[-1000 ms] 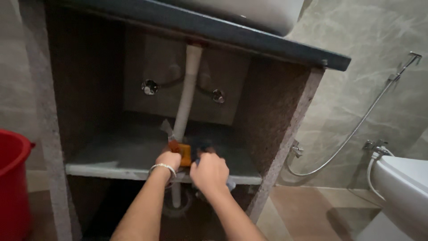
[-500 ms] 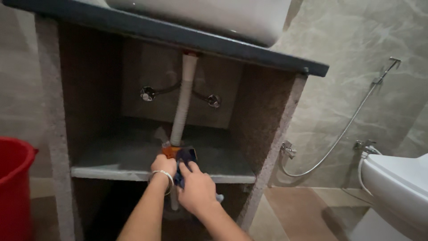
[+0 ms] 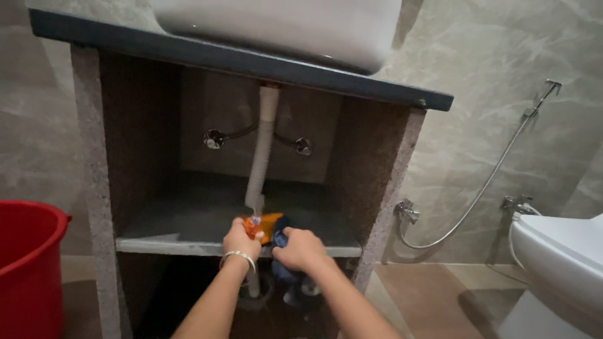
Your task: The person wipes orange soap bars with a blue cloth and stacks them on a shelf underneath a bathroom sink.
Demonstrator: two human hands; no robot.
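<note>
My left hand (image 3: 240, 240), with a silver bangle on the wrist, grips an orange bottle (image 3: 265, 225) at the front edge of the grey stone shelf (image 3: 182, 235) under the basin. My right hand (image 3: 300, 249) holds a dark blue cloth (image 3: 281, 238) right beside the bottle; part of the cloth hangs below the shelf edge. Both hands sit just in front of the white corrugated drain pipe (image 3: 262, 147), which runs down from the basin through the shelf.
A white basin (image 3: 282, 28) rests on a dark counter (image 3: 239, 59) over the stone cabinet. Two wall valves (image 3: 214, 139) flank the pipe. A red bucket (image 3: 28, 263) stands at left. A toilet (image 3: 559, 263) and a hand-shower hose (image 3: 496, 169) are at right.
The view has pulled back and shifted right. My right hand has moved from over the bottle to its right, drawing the blue cloth down toward the shelf edge. The left hand stays on the bottle.
</note>
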